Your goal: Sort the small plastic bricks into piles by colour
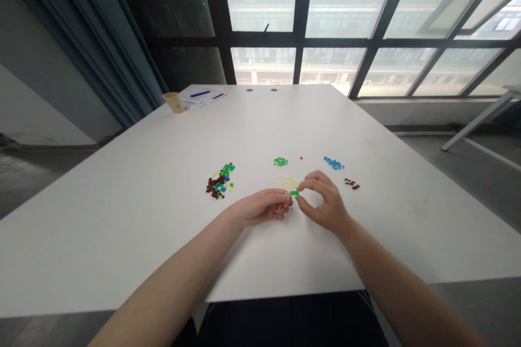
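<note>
A small green building brick [294, 193] is held just above the table between my two hands. My left hand [266, 205] pinches its left end, with the other fingers curled under. From the right, my right hand [321, 200] has thumb and index finger at the brick's upper and lower edges; the exact contact is too small to make out. Just beyond my fingertips lies a scatter of pale yellow bricks [288, 181]. Farther off are a green pile [280, 161], a single red brick [301, 158] and a blue pile [334, 163].
Several dark brown bricks [352, 184] lie right of my right hand. A mixed-colour heap [220, 181] sits to the left. At the far left of the white table [260, 124] stand a paper cup [174, 102] and papers [205, 98] with a blue pen [199, 94].
</note>
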Available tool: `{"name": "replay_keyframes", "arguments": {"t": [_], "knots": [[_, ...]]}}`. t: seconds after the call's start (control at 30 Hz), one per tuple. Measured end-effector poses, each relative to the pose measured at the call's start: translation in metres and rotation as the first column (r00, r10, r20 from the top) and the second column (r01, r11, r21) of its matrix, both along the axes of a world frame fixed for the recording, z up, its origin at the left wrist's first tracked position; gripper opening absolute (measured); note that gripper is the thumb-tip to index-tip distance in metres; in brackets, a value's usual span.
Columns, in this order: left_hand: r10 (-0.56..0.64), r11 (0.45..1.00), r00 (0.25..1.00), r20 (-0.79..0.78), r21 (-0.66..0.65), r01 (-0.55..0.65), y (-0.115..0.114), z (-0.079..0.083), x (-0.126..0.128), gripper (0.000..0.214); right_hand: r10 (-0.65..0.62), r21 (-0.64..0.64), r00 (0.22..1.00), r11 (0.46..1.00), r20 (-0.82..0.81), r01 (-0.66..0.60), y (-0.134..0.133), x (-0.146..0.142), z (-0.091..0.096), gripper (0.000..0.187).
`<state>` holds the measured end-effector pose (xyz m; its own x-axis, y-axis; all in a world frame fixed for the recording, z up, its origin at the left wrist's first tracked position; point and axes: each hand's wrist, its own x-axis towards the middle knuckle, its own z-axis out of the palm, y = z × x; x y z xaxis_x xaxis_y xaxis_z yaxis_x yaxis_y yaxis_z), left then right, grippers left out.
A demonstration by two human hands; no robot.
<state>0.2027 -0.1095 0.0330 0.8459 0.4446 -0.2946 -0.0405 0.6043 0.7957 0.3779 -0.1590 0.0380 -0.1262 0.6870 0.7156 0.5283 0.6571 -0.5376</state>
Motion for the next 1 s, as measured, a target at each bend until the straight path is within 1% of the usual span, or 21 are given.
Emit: {"name": "replay_keyframes", "arguments": {"t": [0.2,0.4,0.5,0.63,0.7,0.77,0.87,1.0], "knots": [[-0.044,0.999,0.998,0.039,0.001,0.044,0.0,0.001,0.001,0.019,-0.02,0.009,1.0,1.0,0.001,0.02,0.0,0.002,-0.001,0.011],[-0.063,0.998,0.998,0.006,0.001,0.063,0.003,0.001,0.0,0.017,-0.043,0.017,0.999,0.999,0.012,0.042,0.007,0.005,-0.001,0.01],[-0.034,0.999,0.999,-0.005,0.029,0.034,0.007,0.001,-0.003,0.016,-0.067,-0.016,0.996,0.998,0.057,0.068,0.018,0.008,-0.002,0.008],[0.054,0.995,0.998,-0.017,0.089,-0.052,0.017,-0.001,-0.012,0.016,-0.131,-0.114,0.981,0.982,0.144,0.148,0.041,0.012,-0.007,0.006],[0.117,0.989,0.993,-0.016,0.091,-0.116,0.023,-0.004,-0.017,0.014,-0.172,-0.189,0.964,0.959,0.203,0.211,0.056,0.014,-0.013,0.007],[0.182,0.982,0.983,-0.014,0.06,-0.181,0.029,-0.006,-0.022,0.011,-0.203,-0.273,0.939,0.92,0.279,0.28,0.072,0.015,-0.021,0.009],[0.279,0.96,0.96,-0.033,-0.008,-0.279,0.038,-0.01,-0.027,0.009,-0.233,-0.377,0.894,0.844,0.383,0.381,0.093,0.013,-0.032,0.013],[0.387,0.919,0.92,-0.068,-0.056,-0.391,0.048,-0.013,-0.032,0.011,-0.274,-0.448,0.83,0.737,0.486,0.506,0.111,0.006,-0.043,0.016]]}}
